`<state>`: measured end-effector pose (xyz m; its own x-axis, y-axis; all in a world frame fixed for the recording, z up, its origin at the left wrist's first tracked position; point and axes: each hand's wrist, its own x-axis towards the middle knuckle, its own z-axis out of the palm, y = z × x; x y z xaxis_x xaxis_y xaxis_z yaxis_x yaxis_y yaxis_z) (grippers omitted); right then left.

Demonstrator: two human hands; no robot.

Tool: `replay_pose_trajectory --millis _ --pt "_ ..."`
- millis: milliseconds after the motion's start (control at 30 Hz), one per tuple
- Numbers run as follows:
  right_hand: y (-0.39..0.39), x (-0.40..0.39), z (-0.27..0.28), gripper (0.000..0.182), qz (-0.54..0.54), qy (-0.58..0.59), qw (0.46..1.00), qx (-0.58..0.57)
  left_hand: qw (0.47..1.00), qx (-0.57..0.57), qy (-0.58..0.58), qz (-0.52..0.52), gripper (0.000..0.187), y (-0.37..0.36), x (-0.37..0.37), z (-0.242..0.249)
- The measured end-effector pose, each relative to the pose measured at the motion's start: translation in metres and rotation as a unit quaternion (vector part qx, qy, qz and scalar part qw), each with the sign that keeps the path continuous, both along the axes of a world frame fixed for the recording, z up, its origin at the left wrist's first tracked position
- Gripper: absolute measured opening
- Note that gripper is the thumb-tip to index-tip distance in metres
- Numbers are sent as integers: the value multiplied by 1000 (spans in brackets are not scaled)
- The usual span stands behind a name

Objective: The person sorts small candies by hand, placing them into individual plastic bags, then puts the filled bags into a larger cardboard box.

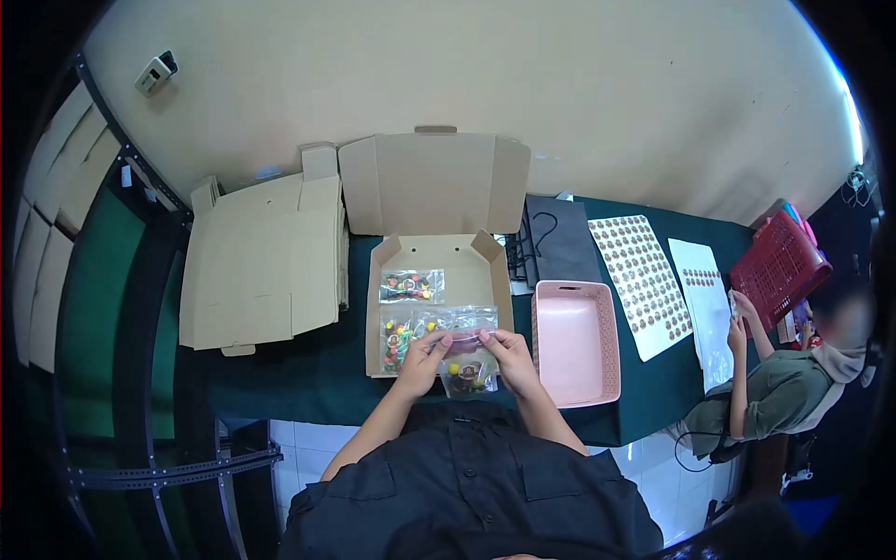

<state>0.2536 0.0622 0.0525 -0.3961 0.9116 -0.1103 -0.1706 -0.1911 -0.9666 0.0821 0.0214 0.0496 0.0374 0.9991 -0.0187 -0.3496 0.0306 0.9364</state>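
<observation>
Both hands pinch the top edge of a clear plastic pouch (471,375) that has a round label and colourful sweets inside. My left hand (420,364) grips its left corner and my right hand (511,358) its right corner, fingers closed. The pouch hangs over the front edge of an open cardboard box (453,252), whose lid stands raised at the back. Inside the box lies a candy pouch (412,287) at the back left. Another candy pouch (395,341) lies nearer the front, and more clear plastic shows partly hidden behind my hands.
To the left is a stack of folded cardboard boxes (261,261). A pink basket (616,359) stands right of the box, with black paper bags (565,238) behind. Further right are a sticker sheet (639,280), a second sheet (698,271), a red basket (779,266) and a co-worker (789,392).
</observation>
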Motion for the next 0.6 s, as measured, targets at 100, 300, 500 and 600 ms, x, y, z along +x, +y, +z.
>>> replay_pose_trajectory --millis 100,300,500,600 --pt "3 4 3 27 21 26 999 -18 997 -4 11 -77 36 -2 -6 6" --pt "7 7 29 33 -116 -8 993 37 991 70 58 102 45 8 -6 12" --pt "-4 -17 17 28 -43 -159 940 298 994 81 61 44 52 3 16 17" --pt "-9 -26 34 28 -50 -189 915 354 995 62 -14 75 42 0 18 22"
